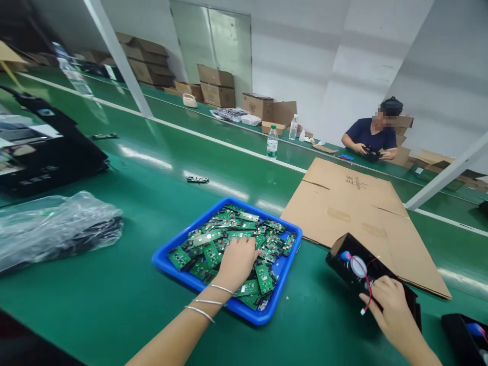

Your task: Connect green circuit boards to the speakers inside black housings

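A blue plastic tray [160, 258] is heaped with green circuit boards [210, 253]. My left hand [237, 262], with bangles on the wrist, reaches down onto the boards. Its fingers are bent and the thumb stands apart; the fingertips are partly hidden, and no lifted board shows. To the right, my right hand [389, 300] grips a black open case [343, 274], which is tilted. Inside the case are a round silver speaker-like part [358, 266] and a blue cylindrical cell [345, 255]. A red-and-black wire [368, 284] with a white plug hangs over its edge.
Flattened cardboard [339, 195] lies behind the case. Another black case [457, 338] is at lower right. Plastic-bagged black parts [87, 223] and a black box [49, 157] stand left. A loose board [197, 179] and bottle [272, 143] lie beyond; a co-worker [371, 133] sits opposite.
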The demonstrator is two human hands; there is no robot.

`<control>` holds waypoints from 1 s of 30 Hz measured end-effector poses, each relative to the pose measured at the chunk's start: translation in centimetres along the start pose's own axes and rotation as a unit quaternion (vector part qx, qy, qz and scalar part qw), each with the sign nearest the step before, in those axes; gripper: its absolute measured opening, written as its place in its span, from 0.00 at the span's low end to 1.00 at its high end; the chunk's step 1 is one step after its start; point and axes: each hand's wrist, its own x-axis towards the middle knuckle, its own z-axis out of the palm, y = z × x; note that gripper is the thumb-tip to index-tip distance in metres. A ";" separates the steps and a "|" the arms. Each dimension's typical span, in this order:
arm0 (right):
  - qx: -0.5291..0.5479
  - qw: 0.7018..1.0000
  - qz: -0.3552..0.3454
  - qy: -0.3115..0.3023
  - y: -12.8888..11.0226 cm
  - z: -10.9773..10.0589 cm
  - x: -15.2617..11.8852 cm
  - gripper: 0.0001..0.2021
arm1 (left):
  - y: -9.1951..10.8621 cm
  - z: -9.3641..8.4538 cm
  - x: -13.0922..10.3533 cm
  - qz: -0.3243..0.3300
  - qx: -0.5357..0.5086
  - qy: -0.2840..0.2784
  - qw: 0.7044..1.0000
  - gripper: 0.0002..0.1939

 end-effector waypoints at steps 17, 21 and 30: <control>0.003 0.997 0.028 0.075 -7.2 -0.2 -2.3 0.13 | 0.5 -2.4 -3.4 -0.061 -0.121 -0.028 0.990 0.29; 0.149 0.985 -0.038 0.081 -8.7 -1.4 -1.3 0.08 | 2.0 -1.9 -5.6 -0.092 -0.372 -0.045 0.922 0.26; 0.315 0.937 -0.012 0.149 -10.3 -1.9 3.8 0.08 | 5.0 0.4 -9.4 -0.096 -0.625 -0.094 0.769 0.17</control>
